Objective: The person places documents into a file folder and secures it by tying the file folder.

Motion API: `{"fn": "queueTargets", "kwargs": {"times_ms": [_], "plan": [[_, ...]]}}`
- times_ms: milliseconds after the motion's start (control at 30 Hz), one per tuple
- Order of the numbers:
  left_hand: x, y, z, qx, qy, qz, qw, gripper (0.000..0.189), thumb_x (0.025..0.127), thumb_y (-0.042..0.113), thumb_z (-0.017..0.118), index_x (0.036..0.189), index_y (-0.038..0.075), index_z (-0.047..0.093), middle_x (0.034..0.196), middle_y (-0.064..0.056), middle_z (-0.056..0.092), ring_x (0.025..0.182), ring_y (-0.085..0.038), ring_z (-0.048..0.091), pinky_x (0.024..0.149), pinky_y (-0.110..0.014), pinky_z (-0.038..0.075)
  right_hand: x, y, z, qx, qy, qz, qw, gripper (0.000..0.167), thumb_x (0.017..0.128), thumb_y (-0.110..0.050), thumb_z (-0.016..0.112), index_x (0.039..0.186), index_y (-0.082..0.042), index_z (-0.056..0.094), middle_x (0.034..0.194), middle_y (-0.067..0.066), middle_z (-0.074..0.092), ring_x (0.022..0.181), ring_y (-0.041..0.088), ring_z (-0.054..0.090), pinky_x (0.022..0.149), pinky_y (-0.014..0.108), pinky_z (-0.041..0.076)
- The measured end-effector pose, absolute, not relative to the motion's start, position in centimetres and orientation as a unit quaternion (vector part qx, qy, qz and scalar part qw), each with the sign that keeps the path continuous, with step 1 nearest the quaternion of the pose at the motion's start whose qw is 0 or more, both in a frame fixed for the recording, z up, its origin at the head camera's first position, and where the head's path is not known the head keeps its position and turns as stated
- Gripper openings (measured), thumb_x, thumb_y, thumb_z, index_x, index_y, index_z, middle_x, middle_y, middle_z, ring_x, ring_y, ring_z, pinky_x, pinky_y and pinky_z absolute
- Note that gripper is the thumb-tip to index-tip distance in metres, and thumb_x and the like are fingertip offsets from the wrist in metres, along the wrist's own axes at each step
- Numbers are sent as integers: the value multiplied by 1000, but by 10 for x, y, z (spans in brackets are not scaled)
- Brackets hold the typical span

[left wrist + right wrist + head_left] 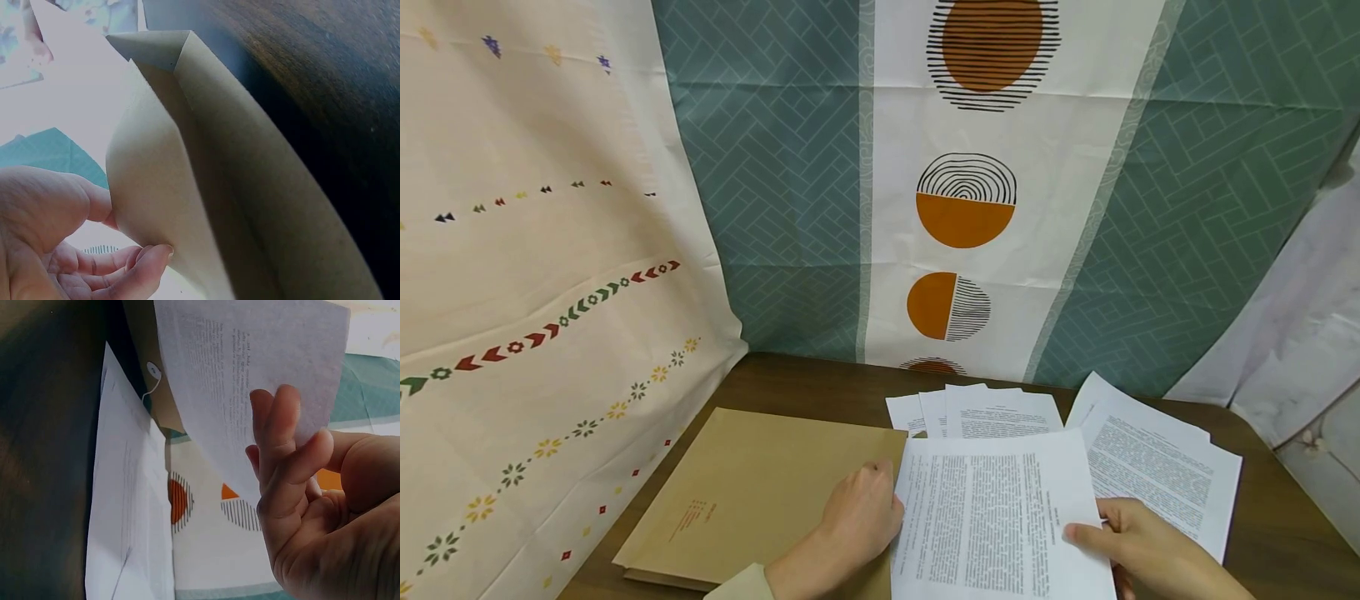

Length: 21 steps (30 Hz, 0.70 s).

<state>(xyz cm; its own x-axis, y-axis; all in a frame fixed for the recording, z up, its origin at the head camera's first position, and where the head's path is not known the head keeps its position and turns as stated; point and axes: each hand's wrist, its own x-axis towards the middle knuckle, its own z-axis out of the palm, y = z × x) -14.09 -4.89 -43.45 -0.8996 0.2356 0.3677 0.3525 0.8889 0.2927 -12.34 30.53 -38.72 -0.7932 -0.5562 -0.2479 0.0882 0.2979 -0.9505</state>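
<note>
A large brown paper envelope (pixel 752 483) with small red print lies on the table at the left in the head view. My left hand (pixel 861 517) pinches the near wall of its mouth; in the left wrist view that mouth gapes, with the envelope wall (pixel 150 162) between thumb and fingers. At its right edge, a printed paper sheet (pixel 1000 517) is gripped by my right hand (pixel 1142 546), thumb on top. The sheet's left side meets the envelope's edge; whether any of it is inside cannot be told. The right wrist view shows the sheet (pixel 269 350) from beneath.
Several fanned printed sheets (pixel 1000 408) lie behind the held sheet. More printed papers (pixel 1157 467) rest at the right. A round tie button (pixel 154 370) with string shows on the envelope. Patterned curtains (pixel 775 183) hang behind the dark wooden table (pixel 1285 517).
</note>
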Motion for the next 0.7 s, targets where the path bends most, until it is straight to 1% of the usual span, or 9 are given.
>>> {"fn": "queueTargets", "kwargs": {"times_ms": [67,233,433,533,700], "plan": [[-141,-49,-435,-154,-958,-178,165,10,79,2,68,82,0,58,68,-6,54,53,-9,45,45,-27,41,-125,305,-387,-166,757,-568,277,41,108,-18,51,132,16,54,106,17,75,55,10,62,47,16,38],[-141,-49,-435,-158,-957,-175,171,12,78,0,68,80,1,56,66,-5,53,52,-9,44,44,-25,39,-128,297,-389,-192,743,-578,280,36,108,-15,50,125,16,57,102,17,75,52,9,57,45,20,38],[-140,-50,-435,-160,-956,-178,169,11,78,1,68,80,1,57,66,-5,53,52,-9,43,44,-25,38,-129,283,-392,-198,733,-587,281,36,108,-14,50,127,15,57,106,19,75,51,9,56,45,18,37],[-140,-50,-435,-159,-956,-179,169,12,78,1,68,80,2,56,66,-5,52,52,-9,43,44,-25,38,-129,276,-393,-190,738,-585,276,36,107,-15,52,129,13,58,107,17,75,51,9,56,45,17,37],[-139,-50,-434,-159,-956,-177,173,12,78,1,68,79,2,56,66,-5,52,52,-9,45,44,-26,40,-131,267,-397,-187,731,-593,280,34,106,-15,54,125,13,60,107,18,75,51,9,55,45,19,35]]}}
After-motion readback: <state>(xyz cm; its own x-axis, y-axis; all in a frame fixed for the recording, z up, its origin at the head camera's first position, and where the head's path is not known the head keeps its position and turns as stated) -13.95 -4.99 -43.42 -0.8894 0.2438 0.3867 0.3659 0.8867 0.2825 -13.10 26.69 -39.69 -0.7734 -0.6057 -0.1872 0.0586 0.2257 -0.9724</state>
